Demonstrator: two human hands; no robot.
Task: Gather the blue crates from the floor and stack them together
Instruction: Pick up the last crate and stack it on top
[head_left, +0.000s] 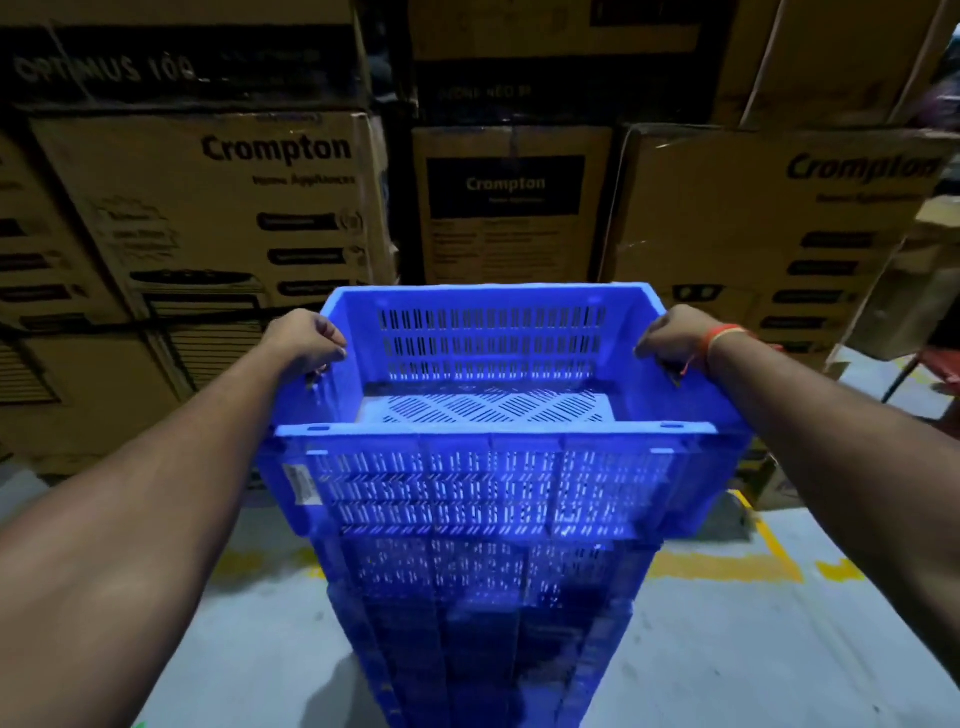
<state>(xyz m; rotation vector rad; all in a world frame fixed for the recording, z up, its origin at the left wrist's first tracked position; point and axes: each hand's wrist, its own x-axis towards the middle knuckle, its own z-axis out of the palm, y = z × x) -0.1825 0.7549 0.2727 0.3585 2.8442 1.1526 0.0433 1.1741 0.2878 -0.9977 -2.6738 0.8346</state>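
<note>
With the left hand (306, 338) and right hand (670, 335) curled over the top crate (488, 467)'s short rims, lower it level, probably until it seats squarely on the stack (483, 623).

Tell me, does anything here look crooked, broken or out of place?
Nothing stands out. The top blue slotted plastic crate sits level on the stack of blue crates, gripped at its side rims by the left hand and right hand.

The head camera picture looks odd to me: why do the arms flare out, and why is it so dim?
Head view: a wide-angle lens stretches the forearms toward the corners; light is dim, the top blue crate glows brightest, the lower crates sink into shadow, and the cardboard boxes look soft.
</note>
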